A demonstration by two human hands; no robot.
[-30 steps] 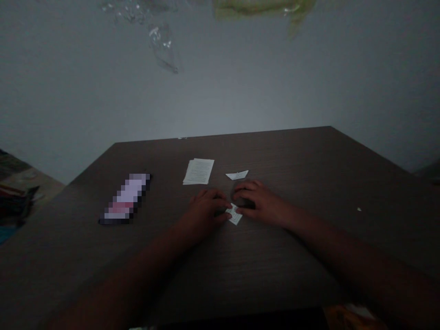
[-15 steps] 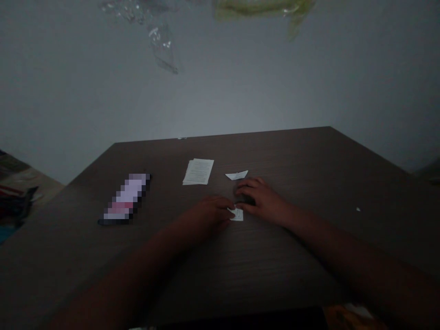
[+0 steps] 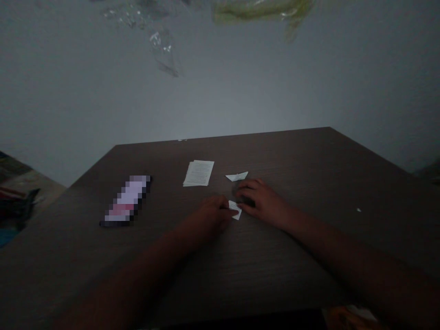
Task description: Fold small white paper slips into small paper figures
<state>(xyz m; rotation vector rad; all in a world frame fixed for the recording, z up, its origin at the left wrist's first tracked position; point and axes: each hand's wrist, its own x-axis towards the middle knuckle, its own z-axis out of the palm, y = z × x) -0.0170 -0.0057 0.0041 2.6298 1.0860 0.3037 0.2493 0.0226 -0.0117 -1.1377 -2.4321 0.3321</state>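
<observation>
A small folded piece of printed paper lies on the brown table between my hands. My left hand pinches its left side, thumb on top and the fingers curled at its edge. My right hand rests on the table just to the right, fingers apart and curved, with the thumb tip close to or touching the paper's right edge. Just beyond my right fingers sits a small folded paper boat. A stack of printed paper sheets lies farther left.
On the left of the table is a phone with a blurred screen. A tiny white scrap lies at the right. A pale wall stands behind the table, with clear plastic and yellow plastic hanging on it.
The small paper has turned, its corner now pointing toward me. My left fingers have curled from lying flat into a pinch on it. My right hand has hardly moved.
</observation>
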